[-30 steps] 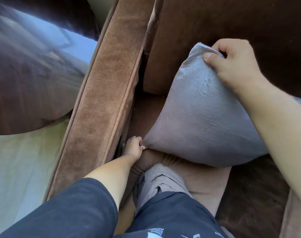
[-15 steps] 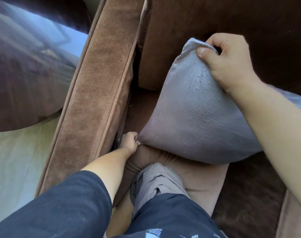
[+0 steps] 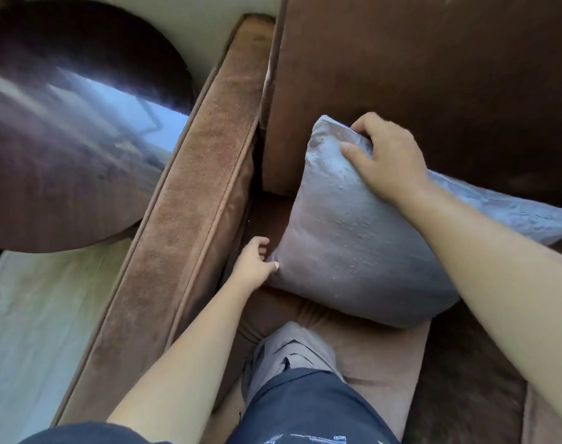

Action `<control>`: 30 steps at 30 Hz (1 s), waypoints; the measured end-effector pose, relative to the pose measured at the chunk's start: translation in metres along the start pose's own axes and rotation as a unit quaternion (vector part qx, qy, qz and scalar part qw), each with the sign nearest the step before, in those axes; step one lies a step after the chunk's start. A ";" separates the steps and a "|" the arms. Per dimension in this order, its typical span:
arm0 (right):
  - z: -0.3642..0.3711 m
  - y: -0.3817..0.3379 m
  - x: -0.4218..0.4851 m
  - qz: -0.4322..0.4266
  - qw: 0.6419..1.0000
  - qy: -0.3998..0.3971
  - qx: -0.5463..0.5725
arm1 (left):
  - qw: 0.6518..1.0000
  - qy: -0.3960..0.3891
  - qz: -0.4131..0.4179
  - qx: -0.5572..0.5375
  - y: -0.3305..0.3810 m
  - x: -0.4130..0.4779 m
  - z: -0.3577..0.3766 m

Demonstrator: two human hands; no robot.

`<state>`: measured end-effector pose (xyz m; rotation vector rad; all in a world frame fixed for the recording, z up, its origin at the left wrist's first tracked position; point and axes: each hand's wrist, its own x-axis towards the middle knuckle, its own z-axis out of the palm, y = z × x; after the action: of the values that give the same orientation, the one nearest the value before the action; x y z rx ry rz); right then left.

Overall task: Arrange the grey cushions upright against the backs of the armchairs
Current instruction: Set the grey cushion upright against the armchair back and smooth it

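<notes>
A grey cushion point(image 3: 347, 238) stands tilted on the seat of a brown armchair, its top leaning toward the chair's backrest point(image 3: 417, 75). My right hand point(image 3: 388, 155) grips the cushion's upper left corner, thumb on the front face. My left hand point(image 3: 252, 264) pinches the lower left corner, down by the gap beside the armrest point(image 3: 190, 216). The cushion's right part is hidden behind my right forearm. My knee in grey trousers point(image 3: 289, 350) presses on the seat's front edge.
A dark, glossy round table point(image 3: 65, 139) stands left of the armrest, close to it. Pale floor point(image 3: 29, 331) lies below the table. The brown seat cushion point(image 3: 385, 357) shows bare in front of the grey cushion.
The view has shifted, so the cushion sits lower in frame. Both hands keep their corners; the cushion's top has come closer to the backrest.
</notes>
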<state>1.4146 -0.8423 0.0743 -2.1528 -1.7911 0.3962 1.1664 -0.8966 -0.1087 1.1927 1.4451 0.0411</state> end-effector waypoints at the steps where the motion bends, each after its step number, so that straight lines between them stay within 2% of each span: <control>1: -0.004 0.005 -0.005 -0.009 1.000 -0.003 -0.023 | 1.000 -0.014 0.019 -0.017 0.015 -0.005 -0.004; 5: -0.022 0.035 -0.034 0.006 0.994 -0.026 -0.109 | 0.990 -0.043 0.116 -0.071 0.083 -0.021 -0.017; 10: -0.052 0.080 -0.076 0.026 0.979 -0.031 -0.200 | 0.974 -0.031 0.205 -0.095 0.173 -0.036 -0.048; 12: -0.063 0.097 -0.093 0.049 0.979 -0.016 -0.200 | 0.964 -0.018 0.261 -0.058 0.207 -0.040 -0.060; 15: -0.075 0.122 -0.120 0.100 0.978 0.020 -0.180 | 0.937 -0.007 0.339 0.085 0.252 -0.043 -0.060; 17: -0.079 0.138 -0.138 0.151 0.972 0.041 -0.173 | 0.918 -0.026 0.368 0.147 0.277 -0.045 -0.047; 19: -0.081 0.148 -0.156 0.196 0.963 0.069 -0.170 | 0.908 -0.069 0.380 0.165 0.296 -0.048 -0.022; 23: -0.078 0.159 -0.191 0.297 0.941 0.135 -0.095 | 0.878 -0.153 0.391 0.230 0.319 -0.053 0.055; 27: -0.060 0.161 -0.219 0.399 0.887 0.202 0.114 | 0.848 -0.221 0.383 0.292 0.333 -0.062 0.140; 30: -0.040 0.161 -0.236 0.416 0.849 0.241 0.218 | 0.826 -0.229 0.388 0.339 0.343 -0.066 0.193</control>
<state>1.5330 -1.1046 0.0481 -2.2839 -0.3824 0.3499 1.5080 -0.8907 0.0975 2.1496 0.4558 -0.2075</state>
